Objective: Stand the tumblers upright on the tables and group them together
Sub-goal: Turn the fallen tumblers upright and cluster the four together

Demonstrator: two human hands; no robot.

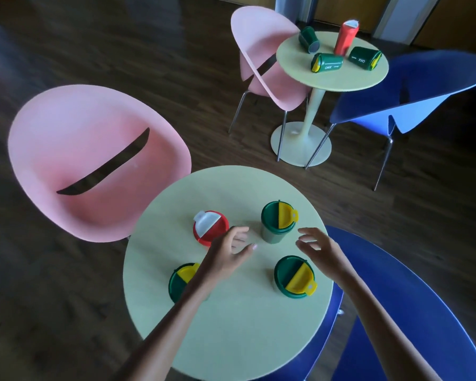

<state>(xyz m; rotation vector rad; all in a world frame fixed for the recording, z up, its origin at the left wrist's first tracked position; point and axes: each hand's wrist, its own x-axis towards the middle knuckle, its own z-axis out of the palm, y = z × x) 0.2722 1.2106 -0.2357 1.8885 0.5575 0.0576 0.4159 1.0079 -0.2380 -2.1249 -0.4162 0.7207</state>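
Observation:
On the near round table (231, 339) several tumblers stand upright, spread apart: a red one with a white lid flap (210, 227), a green one with a yellow flap at the back (278, 220), another at the front right (294, 276), and a third at the front left (180, 280), partly hidden by my left forearm. My left hand (228, 253) hovers open between the red and back green tumblers. My right hand (318, 250) is open just right of the back green tumbler. On the far table (341, 78) a red tumbler (345, 38) stands upright and three green ones (327, 62) lie on their sides.
A pink chair (94, 166) stands left of the near table and a blue chair (412, 312) at its right. By the far table are a second pink chair (261, 53) and a second blue chair (412, 94). Dark wood floor lies between.

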